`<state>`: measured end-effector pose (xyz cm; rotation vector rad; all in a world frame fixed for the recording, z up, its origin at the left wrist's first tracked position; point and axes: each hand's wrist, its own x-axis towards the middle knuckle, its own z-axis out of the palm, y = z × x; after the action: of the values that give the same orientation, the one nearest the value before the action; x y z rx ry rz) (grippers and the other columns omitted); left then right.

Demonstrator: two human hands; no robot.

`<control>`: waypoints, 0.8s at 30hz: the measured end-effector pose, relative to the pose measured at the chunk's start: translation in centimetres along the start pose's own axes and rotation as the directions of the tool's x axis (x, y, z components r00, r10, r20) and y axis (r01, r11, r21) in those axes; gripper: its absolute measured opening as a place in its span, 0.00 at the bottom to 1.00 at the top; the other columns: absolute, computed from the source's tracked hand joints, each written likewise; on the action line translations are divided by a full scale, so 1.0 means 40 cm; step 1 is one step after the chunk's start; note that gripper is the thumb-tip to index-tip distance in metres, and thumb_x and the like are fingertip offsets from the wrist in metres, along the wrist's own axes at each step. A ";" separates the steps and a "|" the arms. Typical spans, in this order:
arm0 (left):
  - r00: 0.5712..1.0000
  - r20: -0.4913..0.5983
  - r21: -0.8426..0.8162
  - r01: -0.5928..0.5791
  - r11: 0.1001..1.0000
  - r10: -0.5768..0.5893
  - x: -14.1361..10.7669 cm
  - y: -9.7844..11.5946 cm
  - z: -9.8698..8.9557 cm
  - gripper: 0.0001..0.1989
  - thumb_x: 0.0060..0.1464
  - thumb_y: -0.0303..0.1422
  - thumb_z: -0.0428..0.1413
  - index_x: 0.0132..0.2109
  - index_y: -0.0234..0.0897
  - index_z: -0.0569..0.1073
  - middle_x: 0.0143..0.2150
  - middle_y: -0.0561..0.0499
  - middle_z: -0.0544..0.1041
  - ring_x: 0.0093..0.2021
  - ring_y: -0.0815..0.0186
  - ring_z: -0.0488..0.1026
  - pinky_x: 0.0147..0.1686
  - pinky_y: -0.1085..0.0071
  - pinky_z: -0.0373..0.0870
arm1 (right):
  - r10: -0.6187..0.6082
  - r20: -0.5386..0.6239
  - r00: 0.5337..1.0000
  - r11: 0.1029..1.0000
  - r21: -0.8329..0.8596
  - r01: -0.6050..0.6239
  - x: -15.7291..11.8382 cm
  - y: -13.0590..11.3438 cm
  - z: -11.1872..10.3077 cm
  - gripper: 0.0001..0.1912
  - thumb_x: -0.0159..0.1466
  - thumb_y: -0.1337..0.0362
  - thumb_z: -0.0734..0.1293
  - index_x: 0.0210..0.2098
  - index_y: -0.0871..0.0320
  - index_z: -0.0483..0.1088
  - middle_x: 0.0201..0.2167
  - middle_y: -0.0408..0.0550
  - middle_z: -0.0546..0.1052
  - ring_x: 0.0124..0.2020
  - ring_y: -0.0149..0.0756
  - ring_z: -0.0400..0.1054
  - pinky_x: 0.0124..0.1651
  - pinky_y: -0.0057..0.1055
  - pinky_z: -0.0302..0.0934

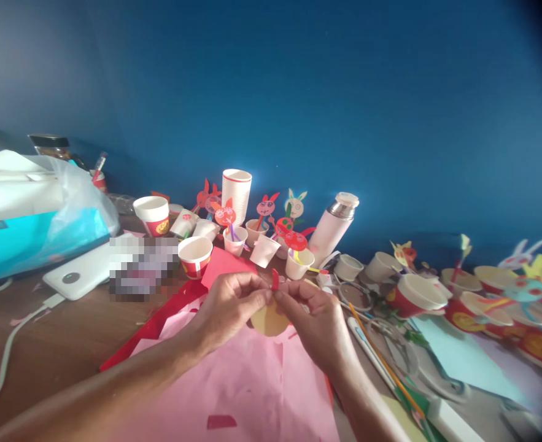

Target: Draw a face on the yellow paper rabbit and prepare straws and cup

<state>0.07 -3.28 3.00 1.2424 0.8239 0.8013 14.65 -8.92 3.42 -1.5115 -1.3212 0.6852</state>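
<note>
Both hands meet above pink paper that lies over red paper. Between them is a round yellow paper piece with a small red paper strip standing at its top. My left hand pinches the upper left edge where strip and disc meet. On the other side my right hand pinches the upper right edge with thumb and fingers. The fingertips hide the join. A small dark red scrap rests on the pink paper nearer to me.
Paper cups with paper animal faces stand behind the hands, beside a tilted bottle. At left are a white power bank and a blue bag. More cups, a pencil and cables lie right.
</note>
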 end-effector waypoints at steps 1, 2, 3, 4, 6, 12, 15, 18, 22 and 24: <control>1.000 -0.007 -0.002 -0.008 1.000 0.008 0.001 -0.001 -0.002 0.11 0.45 0.38 0.62 0.28 0.34 0.72 0.22 0.56 0.71 0.22 0.73 0.65 0.20 0.79 0.62 | 0.017 0.009 1.000 0.999 0.031 -0.017 0.001 0.003 -0.001 0.12 0.61 0.57 0.67 0.26 0.56 0.77 0.24 0.43 0.78 0.30 0.36 0.71 0.42 0.33 0.62; 1.000 -0.016 -0.004 -0.015 1.000 0.015 0.002 -0.001 -0.003 0.11 0.45 0.38 0.62 0.28 0.34 0.72 0.22 0.56 0.71 0.22 0.74 0.65 0.20 0.80 0.61 | 0.034 0.020 0.999 0.997 0.069 -0.035 0.002 0.006 -0.003 0.12 0.61 0.55 0.68 0.31 0.55 0.79 0.26 0.44 0.80 0.32 0.38 0.72 0.42 0.34 0.63; 1.000 -0.023 -0.006 -0.019 1.000 0.018 0.002 0.000 -0.004 0.11 0.45 0.38 0.62 0.28 0.34 0.73 0.22 0.56 0.71 0.22 0.74 0.64 0.20 0.80 0.60 | 0.047 0.029 0.998 0.993 0.105 -0.050 0.003 0.010 -0.006 0.14 0.62 0.53 0.68 0.37 0.55 0.80 0.28 0.45 0.81 0.35 0.40 0.74 0.42 0.34 0.64; 0.999 -0.032 -0.011 -0.018 1.000 0.017 0.002 0.001 -0.004 0.11 0.46 0.38 0.62 0.29 0.34 0.73 0.23 0.56 0.71 0.22 0.74 0.65 0.20 0.79 0.60 | 0.059 0.030 0.998 0.989 0.137 -0.063 0.005 0.014 -0.009 0.16 0.62 0.51 0.68 0.41 0.55 0.80 0.30 0.46 0.82 0.37 0.41 0.74 0.42 0.34 0.65; 0.999 -0.050 -0.020 -0.010 1.000 0.009 0.002 0.003 -0.005 0.11 0.46 0.38 0.62 0.30 0.35 0.73 0.24 0.55 0.73 0.23 0.72 0.67 0.21 0.79 0.62 | 0.074 0.020 0.997 0.981 0.178 -0.077 0.011 0.023 -0.015 0.22 0.62 0.47 0.68 0.45 0.56 0.79 0.33 0.49 0.83 0.38 0.42 0.75 0.42 0.33 0.66; 0.995 -0.097 -0.026 -0.031 0.999 0.028 0.007 0.006 -0.011 0.12 0.47 0.40 0.62 0.32 0.34 0.74 0.24 0.54 0.74 0.22 0.71 0.68 0.21 0.76 0.66 | 0.089 0.106 0.990 0.955 0.273 -0.115 0.024 0.040 -0.015 0.19 0.60 0.47 0.71 0.34 0.59 0.80 0.29 0.47 0.80 0.33 0.36 0.72 0.37 0.29 0.64; 0.997 -0.074 -0.040 -0.034 0.999 0.031 0.007 0.005 -0.014 0.14 0.49 0.42 0.62 0.33 0.34 0.75 0.25 0.54 0.74 0.23 0.70 0.69 0.21 0.76 0.66 | 0.097 0.103 0.990 0.957 0.264 -0.121 0.024 0.042 -0.010 0.16 0.59 0.52 0.72 0.28 0.59 0.77 0.26 0.45 0.77 0.29 0.32 0.68 0.33 0.26 0.60; 0.999 -0.050 -0.057 -0.019 0.998 0.017 0.007 0.006 -0.016 0.17 0.51 0.44 0.62 0.36 0.31 0.77 0.27 0.52 0.76 0.24 0.70 0.70 0.22 0.76 0.67 | 0.107 0.080 0.991 0.959 0.254 -0.124 0.023 0.041 -0.010 0.15 0.59 0.53 0.71 0.27 0.59 0.75 0.24 0.43 0.75 0.27 0.32 0.66 0.32 0.26 0.59; 1.000 -0.014 -0.133 -0.010 0.991 0.008 0.011 0.004 -0.019 0.19 0.53 0.44 0.60 0.42 0.31 0.78 0.31 0.49 0.77 0.28 0.68 0.72 0.23 0.75 0.69 | 0.119 0.067 0.991 0.954 0.268 -0.132 0.024 0.036 -0.014 0.15 0.58 0.53 0.71 0.27 0.59 0.75 0.24 0.43 0.75 0.27 0.31 0.65 0.31 0.26 0.58; 1.000 0.003 -0.153 -0.017 0.988 0.018 0.012 0.003 -0.020 0.18 0.54 0.43 0.59 0.41 0.31 0.79 0.31 0.49 0.77 0.28 0.68 0.72 0.23 0.76 0.69 | 0.122 0.078 0.989 0.950 0.280 -0.139 0.024 0.035 -0.015 0.15 0.58 0.53 0.72 0.27 0.59 0.75 0.24 0.43 0.76 0.27 0.31 0.66 0.31 0.26 0.58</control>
<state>-0.40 -2.45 2.96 1.1157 0.7352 0.8598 15.98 -8.08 2.54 -1.3595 -1.1176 0.9697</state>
